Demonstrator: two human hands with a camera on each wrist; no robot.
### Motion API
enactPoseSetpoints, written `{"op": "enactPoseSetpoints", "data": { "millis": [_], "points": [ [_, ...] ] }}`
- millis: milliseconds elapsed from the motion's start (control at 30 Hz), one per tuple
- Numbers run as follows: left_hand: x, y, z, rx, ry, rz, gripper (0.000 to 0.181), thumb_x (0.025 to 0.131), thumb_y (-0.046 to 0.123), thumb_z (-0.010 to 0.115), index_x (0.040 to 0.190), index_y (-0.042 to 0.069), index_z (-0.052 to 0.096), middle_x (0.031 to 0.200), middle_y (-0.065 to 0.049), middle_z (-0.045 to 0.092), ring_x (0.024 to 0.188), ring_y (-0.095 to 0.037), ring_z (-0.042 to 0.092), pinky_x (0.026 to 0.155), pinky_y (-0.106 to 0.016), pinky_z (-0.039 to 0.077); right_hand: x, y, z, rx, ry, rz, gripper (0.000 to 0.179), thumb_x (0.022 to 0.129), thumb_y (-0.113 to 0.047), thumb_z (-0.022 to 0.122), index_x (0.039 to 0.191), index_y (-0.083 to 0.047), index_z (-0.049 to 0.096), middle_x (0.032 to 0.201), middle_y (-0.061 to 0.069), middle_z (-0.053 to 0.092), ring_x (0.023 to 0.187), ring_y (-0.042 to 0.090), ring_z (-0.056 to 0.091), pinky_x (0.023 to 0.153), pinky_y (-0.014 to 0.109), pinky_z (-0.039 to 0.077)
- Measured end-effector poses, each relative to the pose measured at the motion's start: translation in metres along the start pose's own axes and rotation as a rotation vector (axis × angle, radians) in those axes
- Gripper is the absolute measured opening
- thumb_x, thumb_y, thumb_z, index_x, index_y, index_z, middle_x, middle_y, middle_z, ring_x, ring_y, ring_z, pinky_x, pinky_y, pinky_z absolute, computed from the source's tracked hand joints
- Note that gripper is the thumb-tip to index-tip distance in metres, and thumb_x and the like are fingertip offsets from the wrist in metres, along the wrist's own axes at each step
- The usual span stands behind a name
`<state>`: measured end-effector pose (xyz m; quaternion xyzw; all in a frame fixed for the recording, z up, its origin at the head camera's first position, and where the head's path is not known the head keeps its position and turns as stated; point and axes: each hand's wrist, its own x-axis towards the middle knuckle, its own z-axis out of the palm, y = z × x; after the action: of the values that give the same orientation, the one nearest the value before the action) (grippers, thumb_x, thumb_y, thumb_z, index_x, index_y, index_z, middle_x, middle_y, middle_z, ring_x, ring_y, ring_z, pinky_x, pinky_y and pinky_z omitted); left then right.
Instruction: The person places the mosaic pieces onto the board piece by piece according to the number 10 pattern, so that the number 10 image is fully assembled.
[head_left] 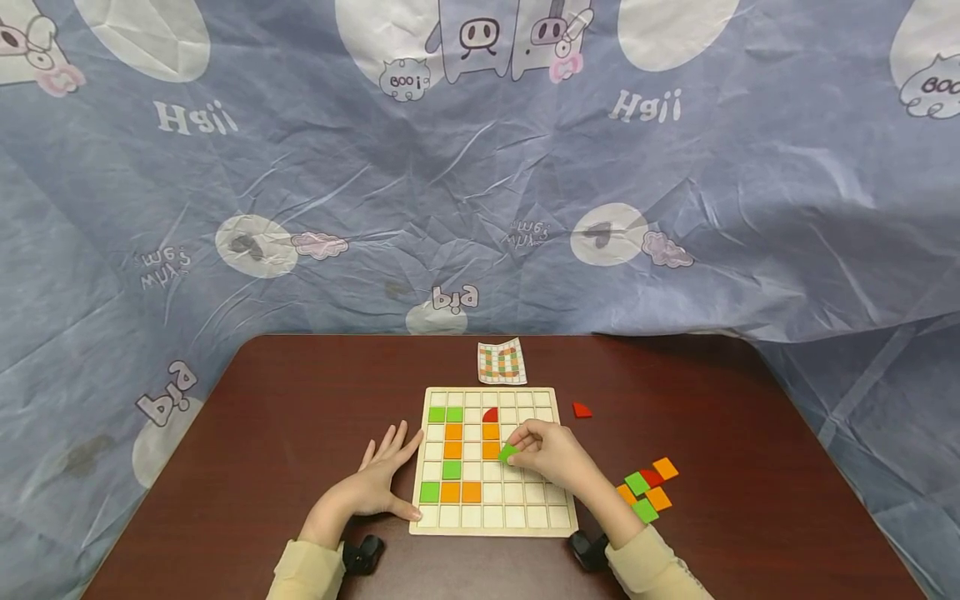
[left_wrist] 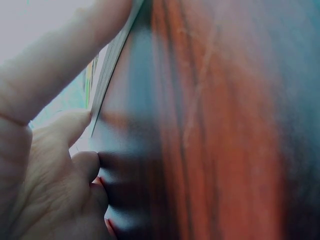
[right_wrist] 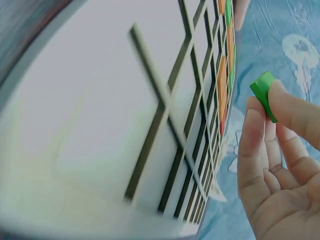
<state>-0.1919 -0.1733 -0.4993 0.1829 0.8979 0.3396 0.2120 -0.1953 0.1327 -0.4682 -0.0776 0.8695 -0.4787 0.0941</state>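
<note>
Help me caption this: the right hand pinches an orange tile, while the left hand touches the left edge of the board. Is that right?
No: the tile in the right hand is green, not orange, as the right wrist view shows. The left hand does touch the left edge of the board.

Card point(head_left: 502, 362) behind bd point(head_left: 493, 517), loose tiles point(head_left: 658, 498) to R.

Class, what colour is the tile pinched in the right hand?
The tile is green; it shows best in the right wrist view.
</note>
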Motion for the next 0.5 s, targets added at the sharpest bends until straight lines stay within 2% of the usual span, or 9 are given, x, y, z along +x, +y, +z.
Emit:
{"op": "enactPoseSetpoints", "data": {
  "millis": [300, 500],
  "points": [
    [0.001, -0.001, 0.000, -0.008, -0.005, -0.004, 0.120, 0.066, 0.029, 0.091, 0.159, 0.013, 0.016, 0.165, -0.018, -0.007, 0.152, -0.039, -0.011, 0.118, -0.062, -0.011, 0.006, -0.009, 0.018, -0.055, -0.043, -0.078, 0.011, 0.081, -0.002, 0.077, 0.087, -0.007, 0.070, 0.079, 0.000, 0.067, 0.069, 0.009, 0.060, 0.063, 0.020, 0.050],
    [0.000, 0.000, -0.001, -0.013, -0.001, 0.002, 0.120, 0.065, 0.027, 0.091, 0.159, 0.011, 0.017, 0.165, -0.020, -0.006, 0.152, -0.041, -0.011, 0.118, -0.063, -0.011, 0.005, -0.012, 0.023, -0.112, -0.060, -0.089, 0.008, 0.081, -0.002, 0.076, 0.084, -0.008, 0.071, 0.075, -0.002, 0.066, 0.068, 0.007, 0.058, 0.062, 0.020, 0.049]
  ]
}}
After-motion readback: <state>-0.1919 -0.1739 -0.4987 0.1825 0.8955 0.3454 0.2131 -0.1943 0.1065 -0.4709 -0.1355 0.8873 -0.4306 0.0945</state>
